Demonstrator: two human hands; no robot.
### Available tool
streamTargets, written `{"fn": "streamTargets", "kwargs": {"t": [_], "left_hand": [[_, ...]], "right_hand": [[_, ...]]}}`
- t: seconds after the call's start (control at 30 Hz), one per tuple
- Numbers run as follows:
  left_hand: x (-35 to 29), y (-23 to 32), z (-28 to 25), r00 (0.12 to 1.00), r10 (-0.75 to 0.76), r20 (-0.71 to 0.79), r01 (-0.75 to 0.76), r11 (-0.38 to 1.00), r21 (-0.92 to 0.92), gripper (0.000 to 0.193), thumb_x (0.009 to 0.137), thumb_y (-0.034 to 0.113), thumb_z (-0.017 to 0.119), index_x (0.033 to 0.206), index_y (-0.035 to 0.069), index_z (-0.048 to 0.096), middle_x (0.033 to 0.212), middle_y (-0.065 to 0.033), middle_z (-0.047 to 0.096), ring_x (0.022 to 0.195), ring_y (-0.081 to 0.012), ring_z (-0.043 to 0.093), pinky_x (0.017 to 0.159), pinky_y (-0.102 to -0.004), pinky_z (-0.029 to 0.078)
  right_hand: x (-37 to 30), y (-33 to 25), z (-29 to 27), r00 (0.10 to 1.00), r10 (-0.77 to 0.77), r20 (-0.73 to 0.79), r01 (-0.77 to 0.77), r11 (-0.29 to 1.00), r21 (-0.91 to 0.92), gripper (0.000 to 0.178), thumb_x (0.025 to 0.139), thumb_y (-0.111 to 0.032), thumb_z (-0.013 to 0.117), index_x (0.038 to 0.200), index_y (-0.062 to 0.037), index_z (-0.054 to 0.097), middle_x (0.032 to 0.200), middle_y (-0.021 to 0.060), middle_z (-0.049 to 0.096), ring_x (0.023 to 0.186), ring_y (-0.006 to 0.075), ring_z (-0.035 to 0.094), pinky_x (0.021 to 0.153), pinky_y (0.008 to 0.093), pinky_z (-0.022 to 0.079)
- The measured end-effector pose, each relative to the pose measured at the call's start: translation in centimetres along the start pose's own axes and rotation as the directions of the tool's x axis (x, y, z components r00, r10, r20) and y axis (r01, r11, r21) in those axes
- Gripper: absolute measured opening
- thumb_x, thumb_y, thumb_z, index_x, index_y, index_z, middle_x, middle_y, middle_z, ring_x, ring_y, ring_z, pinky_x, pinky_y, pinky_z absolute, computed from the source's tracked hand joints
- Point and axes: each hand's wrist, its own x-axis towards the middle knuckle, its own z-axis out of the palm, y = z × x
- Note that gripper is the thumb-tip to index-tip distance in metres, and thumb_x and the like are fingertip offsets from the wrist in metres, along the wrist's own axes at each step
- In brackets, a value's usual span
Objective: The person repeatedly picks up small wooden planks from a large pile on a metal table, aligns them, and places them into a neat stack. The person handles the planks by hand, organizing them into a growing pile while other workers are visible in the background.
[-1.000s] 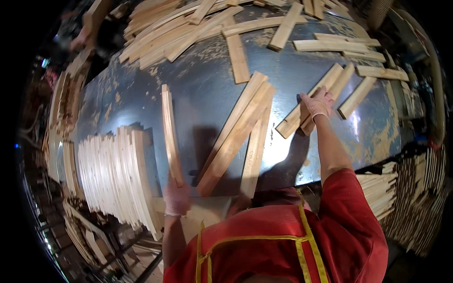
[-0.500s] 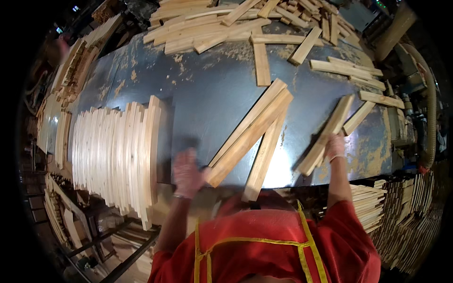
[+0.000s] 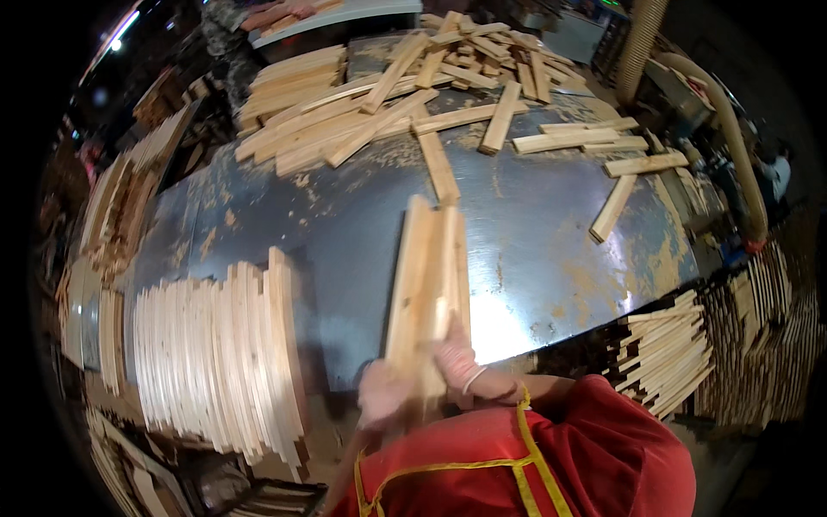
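In front of me, several long wooden boards [image 3: 415,293] stand bunched side by side, pointing away from my body over the near table edge. My right hand [image 3: 455,358] is closed round their right side, near the close end. Against the left side of that same end rests my left hand [image 3: 380,395], smeared by motion so its fingers do not show clearly. To the left, a neat row of narrow pale strips [image 3: 211,358] lies packed together on the dark metal table [image 3: 336,233]. One loose board [image 3: 435,159] lies just beyond the bunch.
A heap of short wood pieces [image 3: 482,56] and longer boards [image 3: 310,129] covers the far side. Several loose pieces [image 3: 568,140] lie at the right, near a hose [image 3: 749,172]. Stacked strips [image 3: 668,353] stand below the right edge. A person's arm [image 3: 276,15] shows far left.
My right hand has brought its board leftward to the others, and the spread boards are now bunched together. My left hand has moved right to their near end. The view has shifted.
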Motion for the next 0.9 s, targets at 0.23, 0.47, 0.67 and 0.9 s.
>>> {"fn": "streamTargets", "kwargs": {"t": [0.23, 0.47, 0.67, 0.9], "left_hand": [[-7.4, -8.1, -5.0, 0.911, -0.274, -0.308, 0.288, 0.958, -0.001, 0.052, 0.081, 0.033, 0.081, 0.126, 0.009, 0.07, 0.123, -0.0179, 0.069, 0.112, -0.0401, 0.069, 0.092, -0.0491, 0.058], [-6.8, -20.8, -4.1, 0.685, 0.416, -0.598, 0.401, 0.47, 0.786, 0.085, 0.085, 0.041, 0.082, 0.154, 0.008, 0.045, 0.146, -0.0202, 0.058, 0.139, -0.0412, 0.051, 0.118, -0.0463, 0.042], [0.1, -1.4, -0.9, 0.84, 0.032, -0.542, 0.364, 0.708, 0.606, 0.092, 0.082, 0.047, 0.083, 0.156, 0.008, 0.045, 0.149, -0.0205, 0.056, 0.141, -0.0394, 0.051, 0.119, -0.0446, 0.041], [12.6, 16.3, 13.5, 0.998, -0.045, -0.049, 0.065, 0.807, 0.587, 0.114, 0.073, 0.045, 0.086, 0.165, 0.012, 0.028, 0.139, -0.0185, 0.057, 0.126, -0.0404, 0.061, 0.107, -0.0521, 0.051]], "right_hand": [[-3.2, -0.9, 10.1, 0.786, -0.056, 0.616, 0.324, 0.886, -0.332, 0.061, 0.097, -0.018, 0.058, 0.155, -0.0031, 0.048, 0.146, 0.021, 0.058, 0.131, 0.0356, 0.059, 0.112, 0.0503, 0.043], [5.8, 3.0, 16.6, 0.335, 0.12, 0.935, 0.655, 0.684, -0.322, 0.026, 0.101, -0.025, 0.065, 0.119, -0.0064, 0.067, 0.122, 0.0129, 0.07, 0.117, 0.0259, 0.066, 0.097, 0.0505, 0.053], [23.2, -5.8, -14.0, 0.939, -0.343, 0.026, 0.267, 0.678, -0.685, 0.038, 0.088, -0.028, 0.064, 0.114, 0.0, 0.069, 0.124, 0.0249, 0.069, 0.118, 0.0432, 0.064, 0.106, 0.0473, 0.051], [30.0, -9.3, -45.4, 0.645, -0.223, -0.731, -0.478, 0.629, -0.614, 0.089, 0.077, -0.042, 0.078, 0.148, 0.0006, 0.047, 0.125, 0.0302, 0.063, 0.12, 0.0469, 0.061, 0.107, 0.0474, 0.052]]}}
